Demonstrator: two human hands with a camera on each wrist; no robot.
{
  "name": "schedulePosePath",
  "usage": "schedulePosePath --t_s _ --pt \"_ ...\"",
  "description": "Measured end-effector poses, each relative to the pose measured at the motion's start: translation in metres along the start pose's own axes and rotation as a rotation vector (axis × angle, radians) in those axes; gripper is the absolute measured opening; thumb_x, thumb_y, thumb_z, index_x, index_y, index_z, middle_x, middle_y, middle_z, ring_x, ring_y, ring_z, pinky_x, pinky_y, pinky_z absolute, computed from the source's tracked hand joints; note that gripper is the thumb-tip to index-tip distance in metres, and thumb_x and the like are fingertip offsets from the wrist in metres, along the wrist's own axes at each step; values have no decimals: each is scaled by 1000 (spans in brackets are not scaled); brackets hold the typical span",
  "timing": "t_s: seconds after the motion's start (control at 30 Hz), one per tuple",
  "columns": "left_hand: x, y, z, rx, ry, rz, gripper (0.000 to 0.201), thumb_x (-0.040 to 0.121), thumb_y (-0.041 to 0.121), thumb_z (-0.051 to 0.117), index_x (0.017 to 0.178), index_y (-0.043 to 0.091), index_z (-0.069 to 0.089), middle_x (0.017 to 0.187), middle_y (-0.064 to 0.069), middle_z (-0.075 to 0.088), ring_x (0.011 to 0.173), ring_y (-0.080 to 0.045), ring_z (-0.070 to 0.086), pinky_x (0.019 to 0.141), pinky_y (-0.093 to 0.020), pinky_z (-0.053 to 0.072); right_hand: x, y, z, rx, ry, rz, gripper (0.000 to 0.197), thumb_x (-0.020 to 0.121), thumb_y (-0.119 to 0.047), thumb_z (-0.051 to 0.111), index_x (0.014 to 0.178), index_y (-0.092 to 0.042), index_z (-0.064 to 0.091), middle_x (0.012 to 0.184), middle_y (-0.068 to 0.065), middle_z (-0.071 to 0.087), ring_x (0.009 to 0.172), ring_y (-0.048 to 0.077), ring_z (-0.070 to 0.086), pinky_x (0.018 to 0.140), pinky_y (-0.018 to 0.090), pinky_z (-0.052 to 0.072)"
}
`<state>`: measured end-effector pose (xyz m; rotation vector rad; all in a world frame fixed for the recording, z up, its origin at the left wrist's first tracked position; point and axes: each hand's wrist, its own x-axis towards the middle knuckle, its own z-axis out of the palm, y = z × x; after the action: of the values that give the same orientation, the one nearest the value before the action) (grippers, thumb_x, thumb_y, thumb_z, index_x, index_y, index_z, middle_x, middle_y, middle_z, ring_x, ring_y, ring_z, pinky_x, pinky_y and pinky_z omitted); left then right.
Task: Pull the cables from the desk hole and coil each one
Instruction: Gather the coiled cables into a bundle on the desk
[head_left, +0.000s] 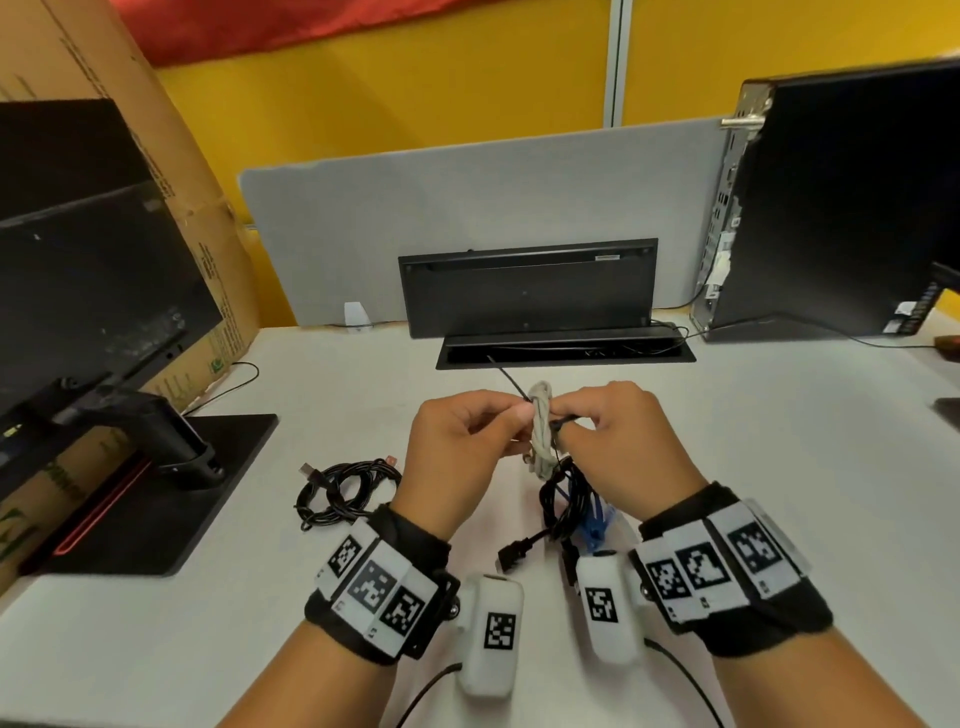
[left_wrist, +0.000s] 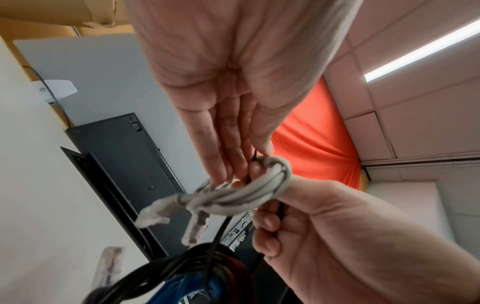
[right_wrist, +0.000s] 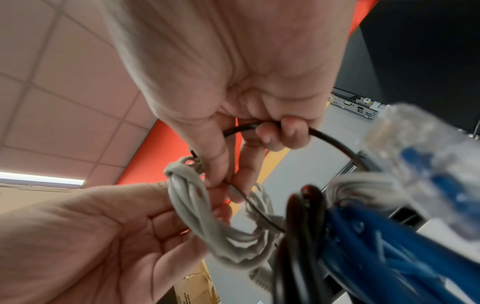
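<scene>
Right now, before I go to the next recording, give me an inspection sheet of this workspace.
Surface: white desk, open black cable hatch at rear.
Job's things: coiled grey network cable held up; thin black tie at its top.
Clutter: coiled black USB cable lies left; black-and-blue cable bundle under the hands.
Grippers: left hand pinches the grey coil; right hand grips a black cable.
Cables: black leads inside hatch.
Surroundings: black monitor, black computer tower, grey divider panel.
</scene>
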<state>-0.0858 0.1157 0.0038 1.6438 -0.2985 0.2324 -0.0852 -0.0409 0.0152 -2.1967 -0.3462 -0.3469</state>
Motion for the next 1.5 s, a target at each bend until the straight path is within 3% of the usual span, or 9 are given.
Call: schedulePosePath --t_s 0.17,0.4,0.5,0.6,0.73,0.87,1.13,1.27,1.5 --pt "1 3 1 -56 40 23 13 89 0 63 93 5 74 81 -9 76 72 -24 74 66 -30 60 -1 -1 -1 38 -14 -33 29 85 -5 59 87 -25 79 74 -9 70 69 -11 57 63 1 39" --pt "3 5 -2 60 93 87 17 89 4 65 84 17 75 74 2 74 68 -13 71 66 -24 58 0 -1 -5 67 -16 16 27 90 -11 51 93 -22 75 86 -7 64 79 2 55 69 18 41" --pt "4 5 -3 81 136 80 14 87 5 68 82 15 76 72 -1 73 65 -14 70 65 -23 58 0 -1 -7 166 -18 81 32 96 -14 39 96 -24 69 94 -16 63 90 -5 54 74 12 39" --pt "4 6 -3 114 146 81 12 87 6 68 83 15 76 73 -2 73 66 -16 70 66 -24 59 1 2 -7 184 6 99 32 100 -15 35 99 -25 66 83 -20 57 75 -8 52 64 5 39" --pt "5 9 -4 113 151 92 13 87 5 67 84 14 76 72 -1 73 64 -15 70 63 -21 57 2 7 -9 239 20 103 32 98 -15 38 98 -24 69 68 -15 54 66 0 52 65 19 40" --pt "6 10 -4 104 124 94 12 87 6 68 86 15 76 72 -4 73 65 -16 70 64 -22 58 4 10 -9 359 0 125 35 95 -13 39 91 -25 71 50 -34 51 55 -15 50 63 19 31" --pt "6 12 0 111 77 106 15 86 7 70 84 20 77 73 -4 74 65 -18 71 65 -29 61 0 2 -9 298 -28 38 26 97 -16 46 98 -26 70 71 -30 63 70 -10 58 64 11 42" --pt "7 16 3 87 57 102 10 84 5 71 86 12 77 85 -11 72 68 -22 72 65 -33 61 -2 -2 -7 250 -38 -52 15 91 -18 62 99 -20 75 81 -5 70 74 12 62 73 34 54" --pt "12 16 -5 161 -61 49 12 85 12 71 96 11 76 93 -10 72 75 -22 72 69 -33 61 0 5 0 208 70 -73 8 83 -22 73 87 -26 78 62 -22 65 53 1 50 55 12 38"
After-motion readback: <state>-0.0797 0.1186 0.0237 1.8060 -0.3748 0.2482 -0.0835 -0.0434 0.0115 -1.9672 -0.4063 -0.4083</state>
